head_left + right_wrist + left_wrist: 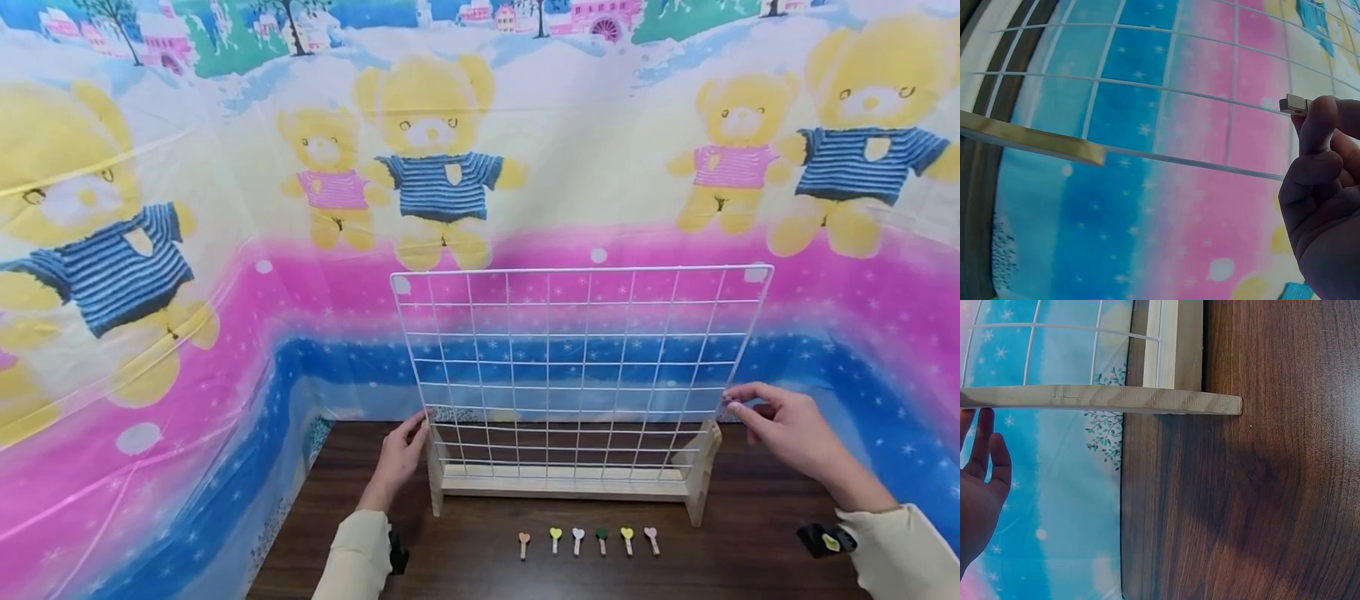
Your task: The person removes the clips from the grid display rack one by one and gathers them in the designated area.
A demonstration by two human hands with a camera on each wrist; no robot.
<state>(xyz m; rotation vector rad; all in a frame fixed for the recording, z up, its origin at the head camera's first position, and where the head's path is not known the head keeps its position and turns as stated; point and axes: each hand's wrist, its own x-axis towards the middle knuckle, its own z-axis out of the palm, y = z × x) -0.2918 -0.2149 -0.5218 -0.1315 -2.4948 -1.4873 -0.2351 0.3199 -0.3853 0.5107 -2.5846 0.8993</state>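
A white wire grid [566,375] stands upright in a light wooden stand [562,487] on the dark table. My left hand [401,454] grips the rack's left side near the top of the wooden upright [1097,397]; the left wrist view shows fingers against that upright, and the thumb is out of that view. My right hand [787,425] pinches a small wooden clothespin [1295,104] beside the grid's right edge. Its decorated end looks purplish in the head view; fingers mostly cover it. Whether it touches the wire, I cannot tell.
In front of the stand lies a row of several small heart-topped clothespins [577,540] in orange, yellow, white, dark green and pink. Behind the table hangs a cloth [585,167] printed with bears. The dark wooden table [757,533] reaches past both sides of the stand.
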